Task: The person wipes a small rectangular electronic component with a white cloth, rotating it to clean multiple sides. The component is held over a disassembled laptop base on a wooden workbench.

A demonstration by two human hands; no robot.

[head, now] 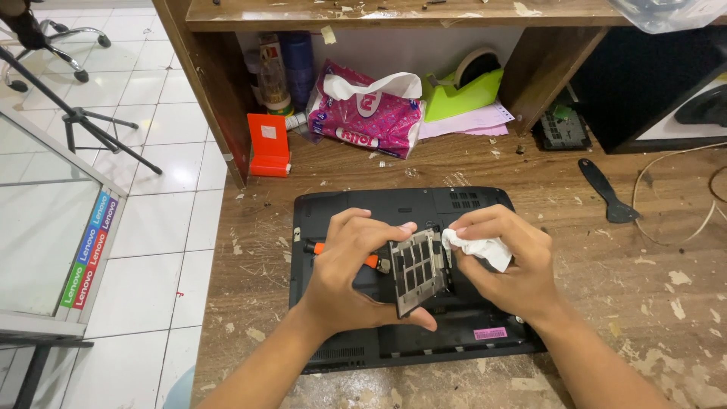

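Worn wooden table carries an upturned black laptop. Above it, left hand grips a vented cover panel; right hand pinches a white tissue against it.

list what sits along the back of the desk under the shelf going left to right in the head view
orange plastic stand → pink tissue packet → lime green tape dispenser → black plastic pry tool

The left hand holds a small vented black cover panel tilted above an upturned black laptop on a worn wooden desk. The right hand presses a crumpled white tissue against the panel's edge.
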